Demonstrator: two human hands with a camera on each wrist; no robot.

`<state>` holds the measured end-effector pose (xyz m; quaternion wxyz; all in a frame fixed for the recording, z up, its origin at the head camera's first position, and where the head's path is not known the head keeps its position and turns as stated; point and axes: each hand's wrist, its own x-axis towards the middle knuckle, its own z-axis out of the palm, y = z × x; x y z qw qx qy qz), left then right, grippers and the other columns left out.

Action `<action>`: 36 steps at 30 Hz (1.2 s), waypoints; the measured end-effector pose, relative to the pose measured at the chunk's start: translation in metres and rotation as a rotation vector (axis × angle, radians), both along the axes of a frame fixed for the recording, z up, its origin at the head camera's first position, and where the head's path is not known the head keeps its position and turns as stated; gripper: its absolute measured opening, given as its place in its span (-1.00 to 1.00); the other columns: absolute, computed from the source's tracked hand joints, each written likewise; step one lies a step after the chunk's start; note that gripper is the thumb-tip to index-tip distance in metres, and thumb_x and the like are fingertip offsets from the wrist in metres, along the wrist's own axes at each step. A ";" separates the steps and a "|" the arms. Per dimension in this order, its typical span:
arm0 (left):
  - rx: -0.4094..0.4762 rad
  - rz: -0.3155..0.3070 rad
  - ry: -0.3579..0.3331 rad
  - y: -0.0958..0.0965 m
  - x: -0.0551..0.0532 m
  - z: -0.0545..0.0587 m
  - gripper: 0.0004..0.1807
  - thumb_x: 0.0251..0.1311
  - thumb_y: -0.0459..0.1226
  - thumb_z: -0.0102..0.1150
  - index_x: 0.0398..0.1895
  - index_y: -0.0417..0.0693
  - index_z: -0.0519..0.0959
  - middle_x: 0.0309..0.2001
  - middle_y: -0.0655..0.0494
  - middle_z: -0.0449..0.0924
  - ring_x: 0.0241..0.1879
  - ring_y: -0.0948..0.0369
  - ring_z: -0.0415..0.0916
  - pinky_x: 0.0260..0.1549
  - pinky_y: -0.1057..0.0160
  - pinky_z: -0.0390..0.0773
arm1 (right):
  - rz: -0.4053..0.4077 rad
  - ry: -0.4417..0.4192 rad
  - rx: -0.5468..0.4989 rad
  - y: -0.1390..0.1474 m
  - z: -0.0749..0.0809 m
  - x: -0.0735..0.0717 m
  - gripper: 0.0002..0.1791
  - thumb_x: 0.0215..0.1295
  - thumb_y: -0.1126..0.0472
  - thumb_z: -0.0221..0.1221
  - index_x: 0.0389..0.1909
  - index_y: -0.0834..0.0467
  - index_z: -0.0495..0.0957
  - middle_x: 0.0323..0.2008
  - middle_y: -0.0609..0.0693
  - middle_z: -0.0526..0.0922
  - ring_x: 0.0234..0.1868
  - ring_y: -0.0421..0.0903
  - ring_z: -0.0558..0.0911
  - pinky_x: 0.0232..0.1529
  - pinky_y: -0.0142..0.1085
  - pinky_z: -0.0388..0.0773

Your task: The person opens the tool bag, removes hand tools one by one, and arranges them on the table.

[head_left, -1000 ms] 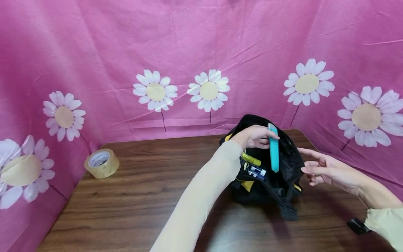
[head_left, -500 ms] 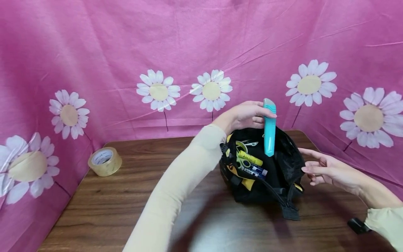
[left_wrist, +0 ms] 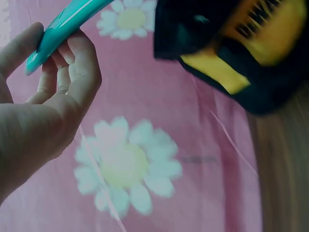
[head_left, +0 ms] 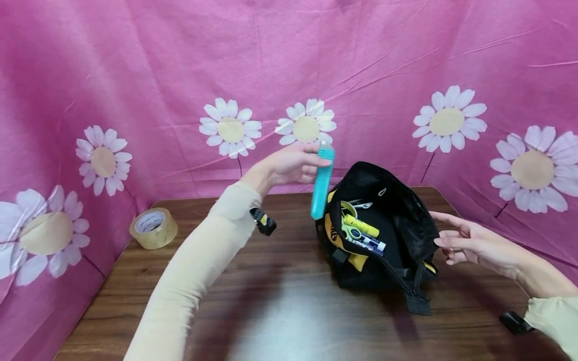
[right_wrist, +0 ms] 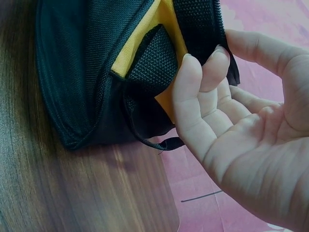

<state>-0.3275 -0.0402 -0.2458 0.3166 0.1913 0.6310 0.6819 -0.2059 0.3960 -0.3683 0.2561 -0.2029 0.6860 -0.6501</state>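
Observation:
My left hand [head_left: 295, 165] holds a slim teal utility knife [head_left: 322, 183] upright between thumb and fingers, in the air just left of the tool bag's opening. In the left wrist view the teal knife [left_wrist: 63, 36] crosses the fingertips at the upper left. The black and yellow tool bag [head_left: 370, 273] stands on the table, unzipped. Inside lie a yellow glue-stick-like tube [head_left: 361, 225], green-handled scissors [head_left: 351, 232] and a blue and white item [head_left: 372, 244]. My right hand [head_left: 478, 248] pinches the bag's right rim, and the right wrist view shows its fingertips [right_wrist: 189, 72] against the bag's side.
A roll of clear packing tape [head_left: 169, 228] sits at the table's far left corner. The brown wooden table [head_left: 253, 301] meets a pink cloth backdrop [head_left: 180, 60] with daisies at its back and sides.
My left hand has lifted the teal knife up out of the bag and carried it left, past the bag's rim. My right hand stays at the bag's edge.

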 end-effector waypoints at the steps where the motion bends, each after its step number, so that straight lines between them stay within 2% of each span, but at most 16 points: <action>1: -0.012 0.017 -0.004 -0.009 -0.001 -0.005 -0.82 0.42 -0.40 0.15 0.03 -0.18 0.50 -0.22 0.01 0.56 -0.30 0.15 0.54 -0.07 0.14 0.63 | 0.006 -0.003 -0.007 0.000 0.000 0.000 -0.29 0.56 0.50 -0.15 0.51 -0.27 0.15 0.04 0.05 0.68 -0.19 -0.15 0.67 -0.20 -0.13 0.73; 6: -0.063 0.119 -0.024 -0.057 -0.001 -0.031 -0.62 0.48 -0.35 0.10 0.29 -0.27 0.42 -0.18 0.02 0.57 -0.30 0.19 0.53 0.04 0.09 0.60 | 0.040 -0.014 -0.039 0.000 0.000 -0.002 -0.26 0.56 0.51 -0.18 0.54 -0.25 0.11 0.10 0.07 0.66 -0.15 -0.12 0.69 -0.17 -0.10 0.73; 11: -0.088 0.202 -0.035 -0.107 0.001 -0.059 -0.67 0.54 -0.27 0.02 0.27 -0.19 0.40 -0.19 0.07 0.56 -0.25 0.21 0.54 0.13 0.00 0.51 | 0.023 -0.019 -0.014 -0.002 0.000 -0.003 -0.27 0.57 0.49 -0.16 0.57 -0.23 0.06 0.09 0.05 0.67 -0.18 -0.17 0.67 -0.18 -0.12 0.73; 14: -0.101 0.259 -0.070 -0.136 0.006 -0.075 -0.73 0.56 -0.20 0.00 0.21 -0.04 0.40 -0.21 0.11 0.52 -0.24 0.21 0.55 0.07 -0.03 0.53 | 0.019 -0.028 -0.015 -0.003 0.000 -0.003 -0.27 0.57 0.48 -0.16 0.57 -0.23 0.06 0.07 0.03 0.68 -0.20 -0.18 0.66 -0.18 -0.12 0.73; 20: -0.118 0.363 -0.137 -0.185 0.019 -0.103 -0.77 0.58 -0.07 -0.06 0.17 0.15 0.34 -0.20 0.11 0.45 -0.25 0.22 0.53 -0.16 0.10 0.58 | 0.053 -0.052 -0.069 -0.001 -0.002 -0.004 -0.27 0.57 0.50 -0.20 0.55 -0.26 0.11 0.10 0.06 0.67 -0.12 -0.12 0.69 -0.14 -0.10 0.73; 24: -0.116 0.379 -0.161 -0.213 0.031 -0.123 -0.79 0.61 -0.08 -0.11 0.13 0.09 0.32 -0.24 0.13 0.45 -0.28 0.24 0.53 -0.18 0.14 0.61 | 0.056 -0.053 -0.069 -0.002 -0.002 -0.005 -0.27 0.58 0.50 -0.21 0.55 -0.27 0.11 0.10 0.06 0.67 -0.11 -0.12 0.69 -0.14 -0.12 0.73; 29: -0.101 0.353 -0.215 -0.240 0.045 -0.147 -0.82 0.59 -0.25 -0.09 0.13 -0.07 0.30 -0.26 0.14 0.52 -0.28 0.26 0.57 -0.17 0.15 0.65 | 0.037 -0.046 -0.067 -0.003 -0.003 -0.005 -0.27 0.56 0.52 -0.20 0.53 -0.24 0.14 0.06 0.08 0.69 -0.15 -0.12 0.69 -0.16 -0.12 0.73; 31: -0.101 0.342 -0.225 -0.250 0.052 -0.155 -0.75 0.55 -0.35 -0.07 0.19 -0.16 0.27 -0.25 0.14 0.55 -0.25 0.26 0.57 -0.14 0.15 0.65 | 0.039 -0.050 -0.071 -0.003 -0.004 -0.004 -0.27 0.56 0.52 -0.20 0.53 -0.24 0.14 0.07 0.08 0.68 -0.15 -0.12 0.69 -0.16 -0.12 0.73; 36: -0.119 0.330 -0.179 -0.276 0.067 -0.170 -0.50 0.47 -0.47 -0.05 0.39 -0.44 0.12 -0.16 0.13 0.61 -0.17 0.29 0.57 -0.05 0.20 0.64 | 0.053 -0.047 -0.067 -0.004 -0.002 -0.004 -0.27 0.57 0.51 -0.21 0.55 -0.25 0.11 0.10 0.08 0.67 -0.12 -0.12 0.68 -0.16 -0.12 0.73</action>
